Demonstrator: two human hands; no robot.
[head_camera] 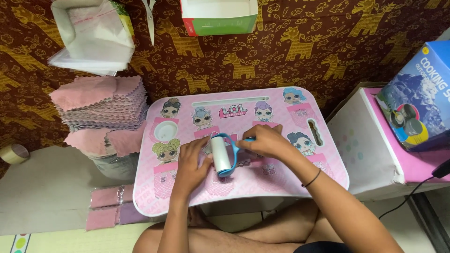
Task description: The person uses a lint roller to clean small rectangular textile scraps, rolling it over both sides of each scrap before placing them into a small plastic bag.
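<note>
Pink lap desk (290,175) printed with cartoon dolls carries one lint roller (219,154), white drum on a blue frame, lying near the desk's middle; right hand (265,140) has its fingers closed around the roller's blue handle; left hand (191,166) lies flat beside the drum with fingers spread, pressing on something that cannot be made out beneath it; one round cup recess (166,130) in the desk holds nothing visible. One tall stack of pink and lilac cloths (105,105) stands just left of the desk; two flat packets of cloths (110,206) lie on the floor below it; one tape roll (14,153) at far left; one open box (219,16) at top; one blue carton (419,100) rests on a white box at right.
</note>
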